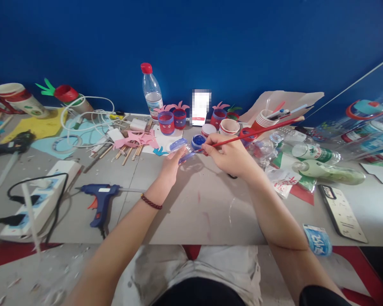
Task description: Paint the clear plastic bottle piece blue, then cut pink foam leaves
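Observation:
My right hand [225,153] is closed around a long red paintbrush [255,132]. The brush tip reaches down and left, between an open jar of blue paint [198,141] and the piece in my left hand. My left hand [172,163] grips a clear plastic piece [178,145] with lavender-blue paint along its edges; its full shape is partly covered by the fingers. Whether the bristles touch the piece cannot be made out. Just behind the jar lies a white lid [208,129], and a paper cup [230,126] stands beyond my right hand.
Small red-and-purple painted cups [166,123] stand near a lit phone [200,108] and a water bottle [152,93]. A blue glue gun [100,199] and a power strip [44,199] lie left. Plastic bottles [315,153] and another phone [342,214] are right.

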Tool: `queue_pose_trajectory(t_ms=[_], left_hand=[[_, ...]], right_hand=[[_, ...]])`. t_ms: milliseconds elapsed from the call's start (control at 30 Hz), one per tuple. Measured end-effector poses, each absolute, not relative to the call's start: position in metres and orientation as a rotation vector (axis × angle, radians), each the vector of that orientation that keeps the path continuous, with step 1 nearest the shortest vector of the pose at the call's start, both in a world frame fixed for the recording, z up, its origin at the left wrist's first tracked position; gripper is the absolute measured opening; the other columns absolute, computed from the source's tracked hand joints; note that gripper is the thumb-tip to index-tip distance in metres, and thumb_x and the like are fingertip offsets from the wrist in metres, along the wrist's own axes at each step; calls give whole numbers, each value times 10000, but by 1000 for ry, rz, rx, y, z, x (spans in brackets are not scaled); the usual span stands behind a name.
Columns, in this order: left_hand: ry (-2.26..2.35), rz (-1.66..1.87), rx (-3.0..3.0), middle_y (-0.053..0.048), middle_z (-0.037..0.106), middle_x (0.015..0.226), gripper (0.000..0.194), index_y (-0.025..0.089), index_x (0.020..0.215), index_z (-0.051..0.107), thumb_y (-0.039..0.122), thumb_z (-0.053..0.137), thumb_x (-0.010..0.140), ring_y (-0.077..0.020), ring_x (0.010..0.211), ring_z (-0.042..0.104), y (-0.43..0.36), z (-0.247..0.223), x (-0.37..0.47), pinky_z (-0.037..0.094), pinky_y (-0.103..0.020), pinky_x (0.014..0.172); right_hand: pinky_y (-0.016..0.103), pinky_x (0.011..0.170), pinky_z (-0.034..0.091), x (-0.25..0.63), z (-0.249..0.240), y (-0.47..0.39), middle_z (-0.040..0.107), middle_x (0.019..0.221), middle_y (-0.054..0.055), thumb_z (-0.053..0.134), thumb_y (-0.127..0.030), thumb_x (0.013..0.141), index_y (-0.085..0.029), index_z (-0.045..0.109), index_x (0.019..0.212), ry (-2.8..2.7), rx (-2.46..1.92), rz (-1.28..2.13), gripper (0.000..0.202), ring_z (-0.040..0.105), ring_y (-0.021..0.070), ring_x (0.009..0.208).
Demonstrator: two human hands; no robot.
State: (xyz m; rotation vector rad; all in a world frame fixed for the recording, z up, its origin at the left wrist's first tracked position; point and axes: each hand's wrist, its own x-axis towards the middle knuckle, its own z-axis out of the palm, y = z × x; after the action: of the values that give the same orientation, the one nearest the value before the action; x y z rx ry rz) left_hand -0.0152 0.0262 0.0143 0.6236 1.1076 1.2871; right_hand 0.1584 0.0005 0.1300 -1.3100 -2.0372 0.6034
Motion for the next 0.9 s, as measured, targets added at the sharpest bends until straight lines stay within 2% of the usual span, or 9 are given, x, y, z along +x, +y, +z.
queue_pose_trajectory(t_ms=[200, 333, 467, 733, 900], left_hand=[[1102, 1266, 648, -68, 741, 875, 450, 194, 836, 714, 545, 855, 591, -247, 962, 686, 24, 18, -14, 491, -362, 855], [1116, 1261, 645, -63, 742, 865, 422, 192, 835, 718, 523, 849, 608, -237, 939, 679, 26, 16, -14, 487, -355, 853], [1120, 1264, 643, -68, 747, 864, 417, 193, 822, 719, 527, 849, 608, -237, 927, 682, 27, 15, -14, 493, -352, 840], [1123, 1283, 619, -100, 756, 1009, 448, 197, 858, 714, 541, 850, 604, -279, 1128, 651, 27, 14, -15, 484, -355, 888], [1123, 1289, 594, -94, 750, 998, 476, 199, 855, 714, 547, 864, 567, -286, 1159, 642, 29, 13, -15, 481, -345, 875]], right_hand=[[330, 652, 404, 151, 136, -10, 651, 742, 28, 535, -247, 933, -211, 597, 759, -2084, -1266, 686, 189, 555, 171, 704], [322, 669, 434, 147, 138, -13, 686, 777, 28, 533, -256, 932, -207, 605, 771, -2077, -1198, 803, 183, 596, 173, 733], [321, 659, 433, 146, 136, -10, 682, 760, 23, 533, -239, 920, -207, 594, 762, -2078, -1216, 778, 173, 589, 168, 709], [336, 663, 417, 156, 138, -3, 642, 715, 24, 544, -217, 910, -213, 571, 721, -2054, -1288, 675, 191, 574, 177, 701], [340, 675, 409, 164, 140, 0, 636, 723, 29, 552, -211, 906, -211, 576, 723, -1987, -1352, 559, 184, 568, 182, 713]])
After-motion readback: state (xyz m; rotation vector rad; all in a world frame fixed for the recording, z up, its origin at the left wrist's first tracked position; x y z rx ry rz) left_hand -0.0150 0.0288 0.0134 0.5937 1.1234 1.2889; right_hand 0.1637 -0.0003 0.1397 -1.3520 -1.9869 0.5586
